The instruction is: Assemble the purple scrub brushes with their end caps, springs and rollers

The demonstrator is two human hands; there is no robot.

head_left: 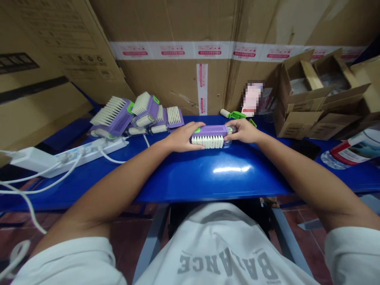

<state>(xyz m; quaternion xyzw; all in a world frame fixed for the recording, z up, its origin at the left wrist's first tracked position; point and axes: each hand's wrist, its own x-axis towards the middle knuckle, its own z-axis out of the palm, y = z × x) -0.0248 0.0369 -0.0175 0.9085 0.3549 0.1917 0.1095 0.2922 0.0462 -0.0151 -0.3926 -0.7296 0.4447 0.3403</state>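
1. Each grip, left hand (185, 136) and right hand (242, 132), pinches 1 end of 1 purple brush (209, 131), right of the power strip (90, 156).
2. Uneven finger pressure could twist the brush loose onto the worktop (190, 174).
3. Just behind the power strip: 4 other brushes (117, 120).
4. Well right of the power strip: 2 green pieces (238, 115), 1 bottle (348, 150).

White T-shirt (219, 227), big grey capital letters (228, 264) reading "BALANCE" across front, smaller print by the B. Short white sleeves (69, 263), forearms (130, 178) bare.
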